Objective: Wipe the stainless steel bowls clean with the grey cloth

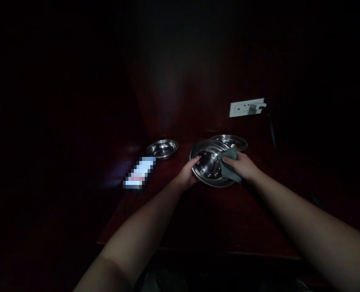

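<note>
1) Your left hand [188, 174] gripped the bowl [208, 164] at eight o'clock, thumb inside
2) Your right hand [244, 165] held the cloth [229, 164] tightly, against the bowl's side at three o'clock
3) The bowl was tilted above the table [204, 219], between both hands
4) From it, the dish [228, 140] sat at one o'clock, the phone [139, 174] at nine

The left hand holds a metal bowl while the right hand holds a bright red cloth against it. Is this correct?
Not quite: the cloth is dark greyish, not bright red, as the head view shows. The left hand holds the metal bowl, the right hand the cloth against it.
</note>
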{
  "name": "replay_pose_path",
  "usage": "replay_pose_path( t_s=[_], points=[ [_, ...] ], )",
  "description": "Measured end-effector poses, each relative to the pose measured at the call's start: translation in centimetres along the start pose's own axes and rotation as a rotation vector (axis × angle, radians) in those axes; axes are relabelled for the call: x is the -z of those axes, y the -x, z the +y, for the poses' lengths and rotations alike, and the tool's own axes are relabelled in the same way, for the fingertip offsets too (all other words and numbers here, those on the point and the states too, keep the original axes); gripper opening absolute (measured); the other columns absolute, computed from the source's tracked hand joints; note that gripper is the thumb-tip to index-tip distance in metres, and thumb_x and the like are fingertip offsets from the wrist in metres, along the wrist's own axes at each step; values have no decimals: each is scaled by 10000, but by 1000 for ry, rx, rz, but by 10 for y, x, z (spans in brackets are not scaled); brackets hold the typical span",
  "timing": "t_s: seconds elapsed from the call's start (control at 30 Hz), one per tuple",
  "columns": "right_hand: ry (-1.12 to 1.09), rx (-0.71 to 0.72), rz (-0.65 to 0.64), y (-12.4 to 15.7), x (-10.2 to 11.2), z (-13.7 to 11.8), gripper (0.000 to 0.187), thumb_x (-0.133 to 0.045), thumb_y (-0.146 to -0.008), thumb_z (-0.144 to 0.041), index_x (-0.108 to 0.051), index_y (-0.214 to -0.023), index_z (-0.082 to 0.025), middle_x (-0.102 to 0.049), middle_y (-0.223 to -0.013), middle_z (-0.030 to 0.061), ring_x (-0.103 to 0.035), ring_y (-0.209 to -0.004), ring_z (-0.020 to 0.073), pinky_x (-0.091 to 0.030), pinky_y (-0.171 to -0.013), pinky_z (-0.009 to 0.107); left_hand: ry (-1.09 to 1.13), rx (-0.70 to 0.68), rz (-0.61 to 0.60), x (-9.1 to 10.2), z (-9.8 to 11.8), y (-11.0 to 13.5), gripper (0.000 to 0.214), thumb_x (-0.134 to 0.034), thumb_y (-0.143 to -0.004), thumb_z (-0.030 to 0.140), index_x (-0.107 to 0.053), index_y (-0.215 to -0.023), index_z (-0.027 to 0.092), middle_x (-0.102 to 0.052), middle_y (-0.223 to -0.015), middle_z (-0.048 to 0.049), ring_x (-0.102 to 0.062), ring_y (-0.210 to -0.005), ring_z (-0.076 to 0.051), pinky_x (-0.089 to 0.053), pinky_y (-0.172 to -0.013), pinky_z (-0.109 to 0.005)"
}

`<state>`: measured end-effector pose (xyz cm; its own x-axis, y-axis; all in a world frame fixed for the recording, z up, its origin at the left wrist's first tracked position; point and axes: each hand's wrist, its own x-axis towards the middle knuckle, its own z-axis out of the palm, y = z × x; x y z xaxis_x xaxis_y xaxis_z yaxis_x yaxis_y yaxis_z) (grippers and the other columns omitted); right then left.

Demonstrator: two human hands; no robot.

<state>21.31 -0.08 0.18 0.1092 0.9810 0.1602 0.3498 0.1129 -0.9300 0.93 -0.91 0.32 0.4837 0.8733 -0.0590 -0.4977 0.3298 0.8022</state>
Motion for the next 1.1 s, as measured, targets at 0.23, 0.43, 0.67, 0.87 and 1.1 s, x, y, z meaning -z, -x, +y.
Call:
replay_pose_path(
  t_s=[0.23,0.43,0.67,0.87,1.1],
  points=[
    [101,-14,1,4,3,-7,320,-597,-713,-368,-624,-951,-156,-683,-925,87,-646,-799,214,-500,-724,349,-46,81,-47,8,2,0,525,-475,-798,535,-576,-1151,159,-639,-1104,-136,-557,-1090,-298,-383,-952,-478],
    [158,-1,-20,5,4,-10,290,-586,-721,-366,-617,-920,-157,-678,-918,91,-638,-789,206,-493,-714,330,-66,87,-73,8,1,0,551,-438,-808,562,-585,-1133,143,-634,-1115,-143,-536,-1120,-303,-346,-983,-486],
    [175,8,9,5,4,-11,273,-586,-723,-335,-614,-927,-157,-674,-916,91,-635,-776,199,-497,-699,321,-63,27,-51,5,-3,-3,474,-484,-810,494,-605,-1095,136,-651,-1086,-130,-549,-1108,-281,-331,-1011,-444],
    [114,12,22,4,4,-10,280,-600,-715,-316,-617,-940,-149,-679,-884,92,-641,-735,197,-513,-668,331,-61,-16,-21,5,-7,-5,466,-500,-805,476,-601,-1102,132,-652,-1086,-131,-551,-1107,-276,-323,-1021,-435],
    [98,-18,11,6,4,-13,270,-622,-696,-287,-626,-919,-134,-682,-864,92,-641,-707,187,-518,-654,317,-63,-29,3,3,-8,-4,470,-483,-812,473,-608,-1099,122,-678,-1025,-120,-570,-1081,-279,-331,-1016,-443]
  ],
)
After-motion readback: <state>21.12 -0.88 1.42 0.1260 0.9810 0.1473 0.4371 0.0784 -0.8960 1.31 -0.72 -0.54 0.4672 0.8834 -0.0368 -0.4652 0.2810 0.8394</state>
